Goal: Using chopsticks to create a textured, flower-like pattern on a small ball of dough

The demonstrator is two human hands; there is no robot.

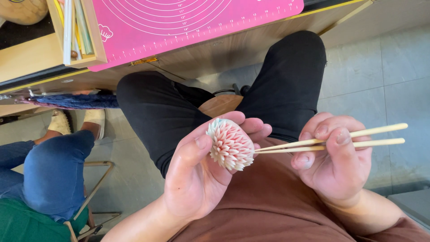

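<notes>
Cradled spiky pink-white flower ball [230, 144] in left hand [197, 175]; pinched chopsticks [331, 141] in right hand [333, 166], tips touching ball from three o'clock.

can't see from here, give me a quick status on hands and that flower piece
Left hand cupping the spiky pink-and-white flower piece. Right hand pinching two chopsticks, tips at the flower's side. Nothing between them.

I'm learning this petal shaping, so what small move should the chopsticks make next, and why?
Probably a slight nudge forward: the chopsticks in the right hand have their tips right at the edge of the pink-and-white spiky flower ball, which the left hand cradles.
</notes>
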